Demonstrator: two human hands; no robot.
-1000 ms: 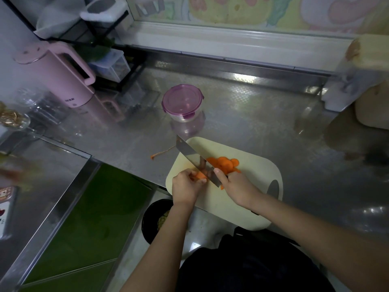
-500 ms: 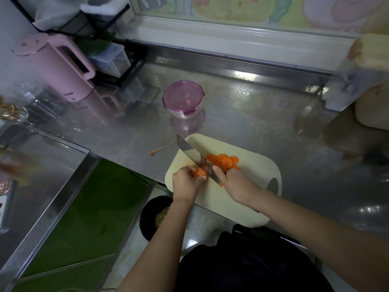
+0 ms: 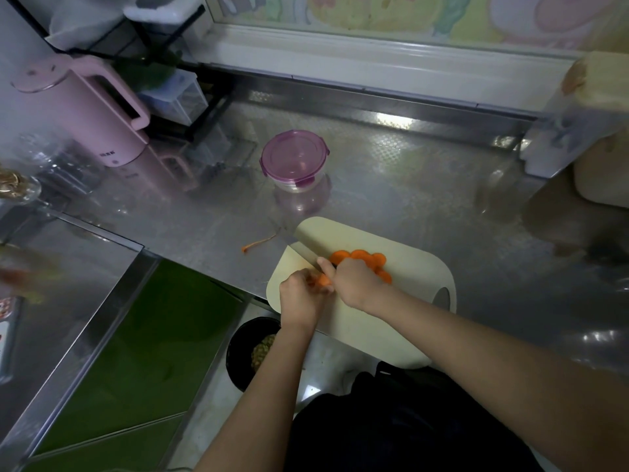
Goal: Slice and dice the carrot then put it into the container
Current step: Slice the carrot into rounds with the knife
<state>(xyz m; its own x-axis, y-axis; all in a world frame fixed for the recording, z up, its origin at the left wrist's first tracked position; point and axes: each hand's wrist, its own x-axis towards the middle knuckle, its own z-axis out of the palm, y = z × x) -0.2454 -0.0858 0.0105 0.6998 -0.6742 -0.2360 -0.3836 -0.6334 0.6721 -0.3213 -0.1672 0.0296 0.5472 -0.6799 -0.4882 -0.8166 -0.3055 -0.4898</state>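
On the steel counter [image 3: 425,199], beyond the board: round clear container [image 3: 294,161], purple lid on, contents not readable. Below the counter's near edge: black bowl [image 3: 240,349] holding yellowish-green lumpy matter, partly hidden by the left forearm.

Cream cutting board [image 3: 415,274] at the near edge. Left hand [image 3: 299,294], fingers curled, pinches carrot stub [image 3: 322,281] on the board. Right hand [image 3: 354,284] grips the knife [image 3: 306,253], handle hidden in the fist, blade against the stub. Carrot slices [image 3: 360,257] heaped on the board just beyond the right hand.

Orange peel strip [image 3: 257,243] on the counter, just left of the board's far corner. Pink kettle [image 3: 92,110] far left, well apart.
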